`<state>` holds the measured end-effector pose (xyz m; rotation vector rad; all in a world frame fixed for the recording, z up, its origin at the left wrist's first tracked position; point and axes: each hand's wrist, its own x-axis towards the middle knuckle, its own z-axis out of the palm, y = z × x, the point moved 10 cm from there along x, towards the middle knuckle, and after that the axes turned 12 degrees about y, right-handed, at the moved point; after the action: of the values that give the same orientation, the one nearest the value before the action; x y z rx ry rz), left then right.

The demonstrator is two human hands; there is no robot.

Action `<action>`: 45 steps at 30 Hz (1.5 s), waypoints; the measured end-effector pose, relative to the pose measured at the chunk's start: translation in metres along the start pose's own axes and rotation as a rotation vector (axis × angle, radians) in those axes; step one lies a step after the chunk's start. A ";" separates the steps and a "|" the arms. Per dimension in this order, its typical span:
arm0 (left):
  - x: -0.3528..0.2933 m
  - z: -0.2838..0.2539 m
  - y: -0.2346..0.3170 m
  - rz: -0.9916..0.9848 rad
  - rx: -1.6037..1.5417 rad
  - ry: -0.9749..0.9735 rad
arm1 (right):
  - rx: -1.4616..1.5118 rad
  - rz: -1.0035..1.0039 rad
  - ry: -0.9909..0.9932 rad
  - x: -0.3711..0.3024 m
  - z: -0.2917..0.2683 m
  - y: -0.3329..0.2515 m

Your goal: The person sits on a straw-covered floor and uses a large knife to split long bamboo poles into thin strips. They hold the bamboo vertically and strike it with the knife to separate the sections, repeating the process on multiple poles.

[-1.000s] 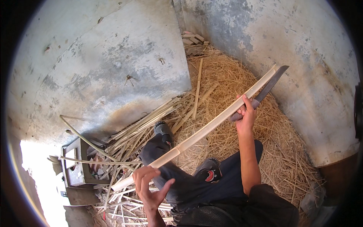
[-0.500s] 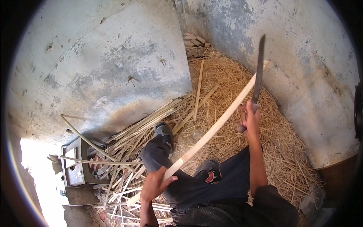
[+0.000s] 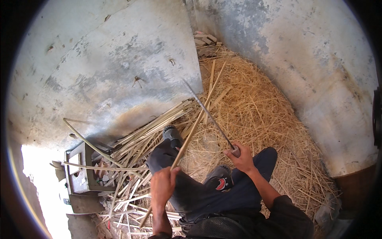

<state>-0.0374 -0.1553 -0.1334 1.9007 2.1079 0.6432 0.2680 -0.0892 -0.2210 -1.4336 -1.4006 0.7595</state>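
- A stained, flaking wall point(image 3: 107, 71) takes up the far left, and a second patchy wall point(image 3: 310, 67) stands along the right.
- A mound of dry straw point(image 3: 254, 107) covers the floor between them, from the far corner down the right side.
- A heap of pale sticks point(image 3: 153, 127) lies on the left, below the first wall.
- The person's legs, in dark trousers point(image 3: 199, 199), are bent at the near middle.
- A grey box point(image 3: 81, 185) with scraps inside sits at the left edge of the heap.
- The long strip point(image 3: 185, 146) slants from near left to far middle, passing through the left hand, its far end above the straw.
- The knife point(image 3: 215, 121) points to the far left; its blade crosses the strip in view, and I cannot tell whether they touch.
- The left hand point(image 3: 162, 185), at near left, has its fingers closed around the strip.
- The right hand point(image 3: 242, 158), right of the middle, has its fingers curled around the knife's handle point(image 3: 236, 151).
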 end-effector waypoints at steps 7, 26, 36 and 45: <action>0.013 -0.080 0.005 0.222 0.526 -0.119 | 0.272 0.195 0.087 0.006 -0.004 0.043; 0.109 -0.073 0.137 0.871 0.828 0.181 | 0.304 0.483 0.037 -0.038 0.008 0.074; 0.137 -0.051 0.177 0.721 0.856 0.323 | 0.338 0.248 0.156 -0.013 0.036 0.028; 0.121 -0.044 0.216 0.954 0.853 0.348 | 0.542 0.243 0.050 0.062 0.048 -0.059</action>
<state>0.1175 -0.0300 0.0205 3.5587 1.6316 0.1871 0.2108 -0.0258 -0.1722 -1.1866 -0.8915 1.1483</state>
